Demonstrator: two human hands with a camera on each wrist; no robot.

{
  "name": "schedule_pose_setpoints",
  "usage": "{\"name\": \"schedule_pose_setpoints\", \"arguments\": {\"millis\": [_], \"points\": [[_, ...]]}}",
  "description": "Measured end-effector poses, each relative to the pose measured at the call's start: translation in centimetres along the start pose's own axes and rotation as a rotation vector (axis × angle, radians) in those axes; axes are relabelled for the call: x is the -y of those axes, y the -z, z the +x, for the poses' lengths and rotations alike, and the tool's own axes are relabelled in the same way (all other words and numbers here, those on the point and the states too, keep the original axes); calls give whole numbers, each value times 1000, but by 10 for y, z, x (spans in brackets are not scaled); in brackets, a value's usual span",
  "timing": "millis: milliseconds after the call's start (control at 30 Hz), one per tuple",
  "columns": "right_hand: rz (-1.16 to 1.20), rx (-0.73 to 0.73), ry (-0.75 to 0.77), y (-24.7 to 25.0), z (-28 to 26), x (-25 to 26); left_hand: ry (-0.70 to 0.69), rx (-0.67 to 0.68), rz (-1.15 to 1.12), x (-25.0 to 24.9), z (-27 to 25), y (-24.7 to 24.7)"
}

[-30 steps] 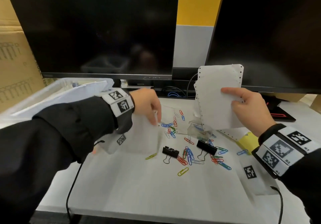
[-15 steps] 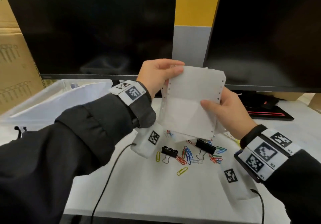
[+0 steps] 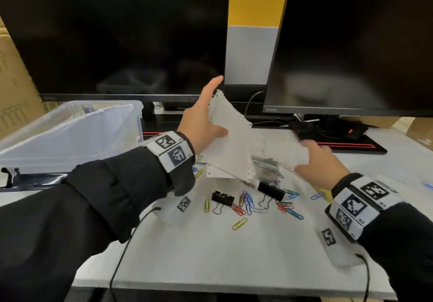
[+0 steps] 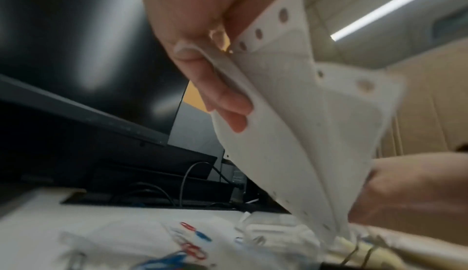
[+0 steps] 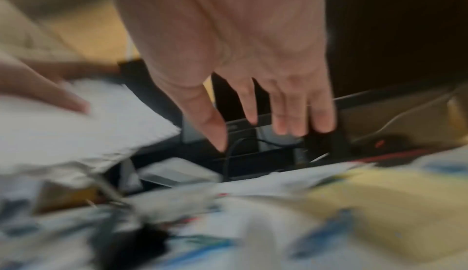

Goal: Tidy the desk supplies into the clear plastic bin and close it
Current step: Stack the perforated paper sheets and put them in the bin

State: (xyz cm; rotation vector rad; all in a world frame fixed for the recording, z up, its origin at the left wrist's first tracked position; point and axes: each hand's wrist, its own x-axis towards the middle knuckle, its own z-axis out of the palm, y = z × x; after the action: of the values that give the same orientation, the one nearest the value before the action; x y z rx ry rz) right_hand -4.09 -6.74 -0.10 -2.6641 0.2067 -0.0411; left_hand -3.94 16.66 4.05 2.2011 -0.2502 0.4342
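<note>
My left hand [image 3: 208, 119] holds a stack of white perforated paper [image 3: 230, 144] above the desk, tilted, its lower edge near the scattered clips. The left wrist view shows the thumb [image 4: 228, 102] pressed on the paper's [image 4: 291, 134] face with the fingers behind it. My right hand [image 3: 316, 161] hovers low over another white sheet [image 3: 283, 149] lying on the desk; its fingers [image 5: 281, 118] are straight, spread and hold nothing. The clear plastic bin [image 3: 70, 137] stands at the left, open.
Coloured paper clips [image 3: 248, 204], two black binder clips [image 3: 222, 199] [image 3: 271, 190] and a small clear box [image 3: 266, 168] lie mid-desk. A yellow notepad [image 3: 326, 194] peeks out by my right wrist. Two dark monitors [image 3: 117, 34] stand behind. Cables trail off the front edge.
My right hand let go of the paper stack and dropped right toward the desk. My left hand now holds the stack alone, lower and tilted.
</note>
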Motion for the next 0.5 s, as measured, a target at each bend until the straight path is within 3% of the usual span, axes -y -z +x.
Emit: {"name": "schedule_pose_setpoints", "arguments": {"millis": [67, 167, 333, 500], "points": [[-264, 2, -169, 7, 9, -19, -82, 22, 155, 6, -1, 2], [-370, 115, -338, 15, 8, -30, -118, -6, 300, 19, -3, 1], [-630, 300, -216, 16, 5, -26, -122, -67, 271, 29, -5, -4], [-574, 199, -186, 3, 12, -32, -182, -60, 312, 29, -12, -11]]}}
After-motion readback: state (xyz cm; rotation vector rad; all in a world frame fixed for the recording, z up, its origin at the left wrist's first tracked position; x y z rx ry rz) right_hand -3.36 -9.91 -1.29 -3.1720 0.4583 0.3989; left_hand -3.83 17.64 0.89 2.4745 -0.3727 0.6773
